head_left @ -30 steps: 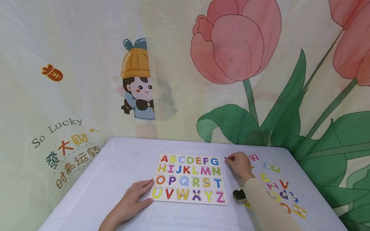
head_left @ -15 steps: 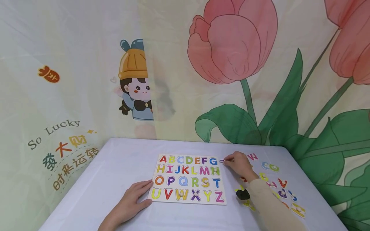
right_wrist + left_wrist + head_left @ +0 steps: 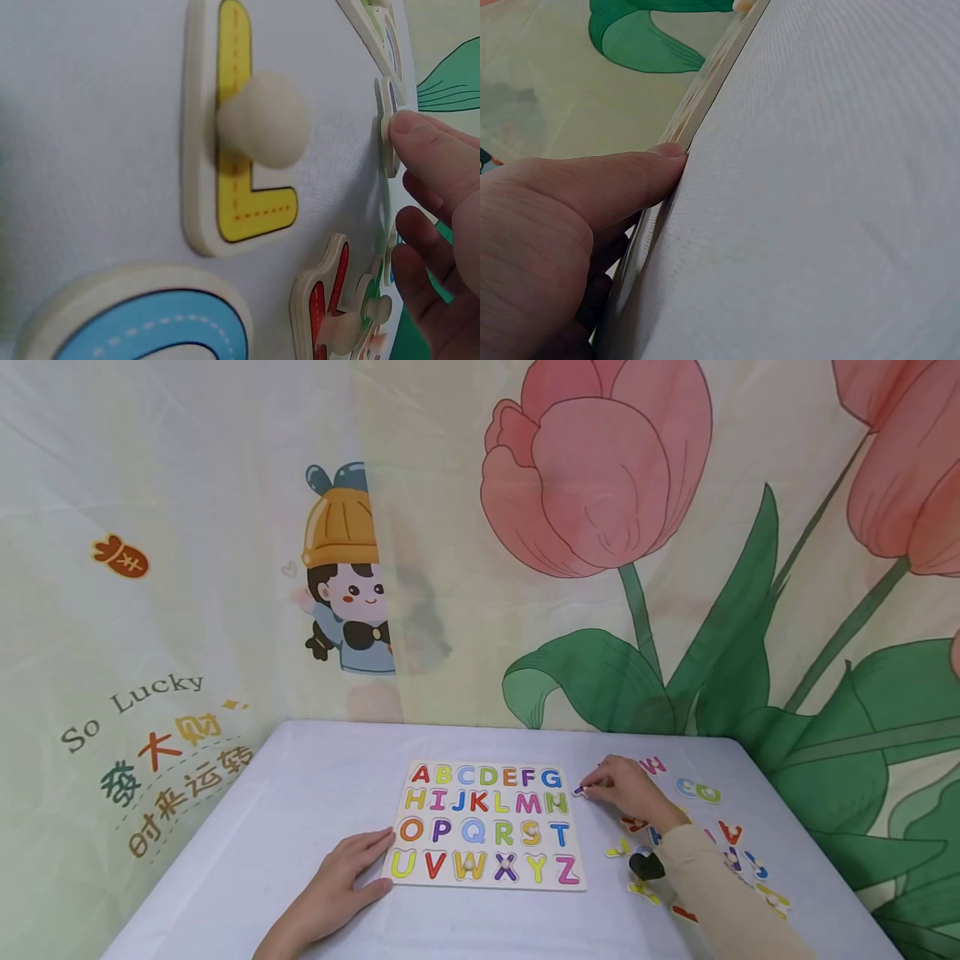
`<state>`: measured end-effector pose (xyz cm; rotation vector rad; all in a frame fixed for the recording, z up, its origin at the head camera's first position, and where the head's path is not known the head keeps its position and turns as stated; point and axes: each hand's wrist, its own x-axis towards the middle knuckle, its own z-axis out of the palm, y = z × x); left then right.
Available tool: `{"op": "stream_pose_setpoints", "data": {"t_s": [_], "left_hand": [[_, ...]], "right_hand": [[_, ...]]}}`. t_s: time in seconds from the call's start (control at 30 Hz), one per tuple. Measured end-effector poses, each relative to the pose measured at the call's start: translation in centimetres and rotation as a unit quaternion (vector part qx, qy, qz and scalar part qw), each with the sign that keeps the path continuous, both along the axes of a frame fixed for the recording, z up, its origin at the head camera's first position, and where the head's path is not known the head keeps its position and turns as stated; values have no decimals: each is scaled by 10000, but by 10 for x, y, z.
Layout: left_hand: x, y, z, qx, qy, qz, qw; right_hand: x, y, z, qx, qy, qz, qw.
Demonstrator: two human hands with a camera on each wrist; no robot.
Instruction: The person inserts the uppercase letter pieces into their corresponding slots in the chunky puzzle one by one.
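1. One purple letter piece [image 3: 578, 791], its letter too small to read surely, is just right of the alphabet puzzle board [image 3: 450, 850].
2. One right hand [image 3: 628, 788] pinches it.
3. One left hand [image 3: 347, 878], fingers extended, touches the board's left edge.
4. Four knobbed pieces [image 3: 506, 865] sit in the board: N, S, W, X.
5. Right of the board: at least ten loose letter pieces [image 3: 707, 793], including one yellow L [image 3: 234, 195].

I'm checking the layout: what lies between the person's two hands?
In the head view, the alphabet board lies between the left hand, touching its edge, and the right hand, pinching a purple piece.
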<state>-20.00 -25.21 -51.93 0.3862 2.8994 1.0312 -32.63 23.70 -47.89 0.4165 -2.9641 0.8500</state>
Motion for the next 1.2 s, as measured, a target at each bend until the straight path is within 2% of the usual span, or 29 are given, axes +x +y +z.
{"op": "stream_pose_setpoints", "data": {"t_s": [0.23, 0.47, 0.57, 0.67, 0.77, 0.9, 1.03, 1.2], "left_hand": [[0, 1, -1, 17, -57, 11, 10000], [1, 1, -1, 6, -8, 10, 10000], [1, 1, 0, 19, 12, -7, 10000], [0, 1, 0, 8, 7, -3, 10000], [0, 1, -1, -21, -20, 28, 10000], [-1, 0, -1, -38, -34, 49, 10000], [0, 0, -2, 10, -8, 7, 10000], [1, -1, -2, 45, 56, -55, 10000]], "right_hand": [[2, 2, -2, -6, -83, 35, 10000], [3, 0, -6, -163, 33, 15, 9999], [5, -2, -6, -230, 33, -269, 9994], [12, -10, -3, -463, -20, -788, 9958], [18, -18, -2, -722, -24, -1364, 9880], [22, -29, -6, -818, 101, -1905, 9782], [27, -37, -10, -812, 229, -2191, 9720], [31, -40, -14, -828, 285, -2226, 9710]]}}
